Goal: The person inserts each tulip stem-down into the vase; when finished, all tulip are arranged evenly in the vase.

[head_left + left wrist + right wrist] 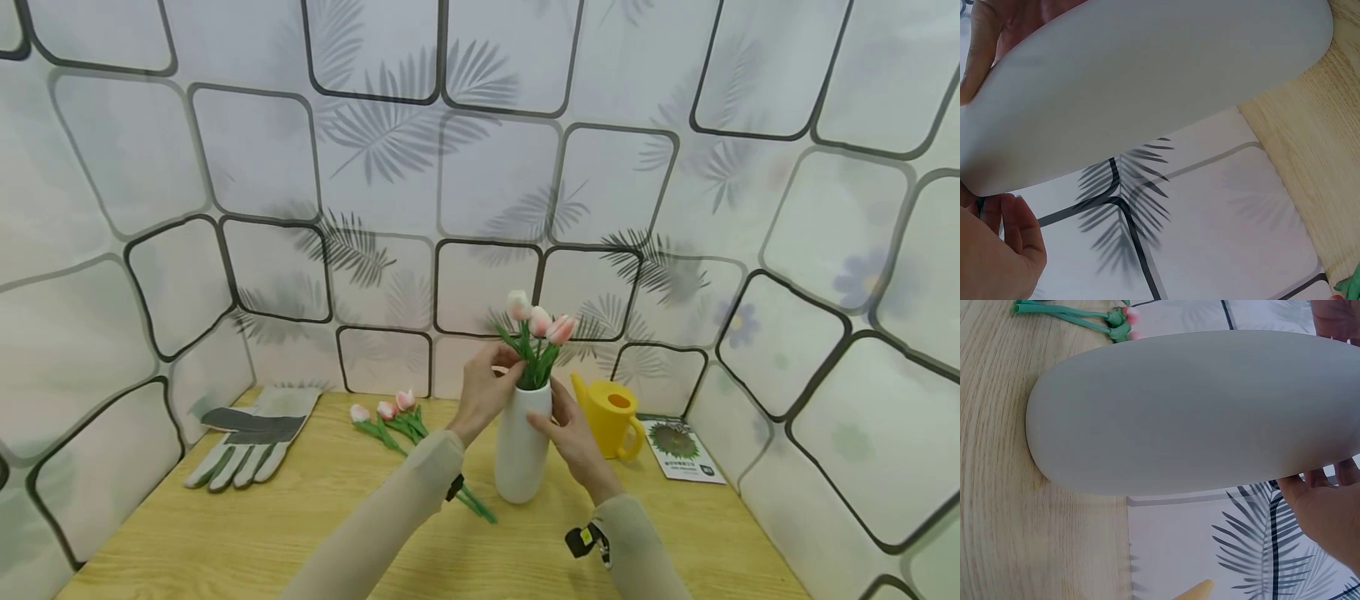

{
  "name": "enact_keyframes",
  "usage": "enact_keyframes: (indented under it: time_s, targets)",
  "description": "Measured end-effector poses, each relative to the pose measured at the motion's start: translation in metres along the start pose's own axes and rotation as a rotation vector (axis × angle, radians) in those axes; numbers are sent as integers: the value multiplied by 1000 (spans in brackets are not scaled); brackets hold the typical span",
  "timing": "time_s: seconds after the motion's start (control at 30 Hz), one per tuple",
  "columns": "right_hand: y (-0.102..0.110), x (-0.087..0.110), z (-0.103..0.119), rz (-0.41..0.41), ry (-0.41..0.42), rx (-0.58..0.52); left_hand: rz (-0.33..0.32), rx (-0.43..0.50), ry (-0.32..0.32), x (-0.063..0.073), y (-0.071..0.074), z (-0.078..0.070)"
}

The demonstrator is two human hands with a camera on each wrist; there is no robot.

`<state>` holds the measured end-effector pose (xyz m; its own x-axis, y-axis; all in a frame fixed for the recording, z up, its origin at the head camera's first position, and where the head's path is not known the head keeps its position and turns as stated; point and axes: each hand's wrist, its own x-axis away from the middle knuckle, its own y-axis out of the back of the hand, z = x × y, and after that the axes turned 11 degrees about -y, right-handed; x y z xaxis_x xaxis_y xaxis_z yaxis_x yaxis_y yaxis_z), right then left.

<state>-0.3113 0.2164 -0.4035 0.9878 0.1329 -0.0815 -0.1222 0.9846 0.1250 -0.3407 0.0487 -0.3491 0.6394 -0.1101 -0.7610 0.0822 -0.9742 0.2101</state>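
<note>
A tall white vase (521, 446) stands upright on the table, with pink and white tulips (538, 325) rising from its mouth. At the rim on the left, my left hand (487, 387) has its fingers curled at the green leaves and pinches a tulip there; a bit of green shows by its fingertips in the left wrist view. My right hand (573, 433) grips the vase near its top from the right, thumb across the front and fingers behind. In the right wrist view the vase (1179, 412) fills the middle, and the right hand's fingers (1319, 478) lie against its side.
More tulips (405, 423) lie on the table left of the vase, stems toward the front. Farther left is a pair of grey and white gloves (258, 433). A yellow watering can (611, 417) and a seed packet (682, 450) are at the right. Patterned curtains enclose the table (315, 508).
</note>
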Motion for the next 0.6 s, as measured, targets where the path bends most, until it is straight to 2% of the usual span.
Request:
enact_keyframes:
  time_s: [0.23,0.6]
  targets:
    - [0,-1,-1,2,15,2,27,-8,0,0,1,2]
    - [-1,-1,-1,-1,23,3,2,4,5,0,3,4]
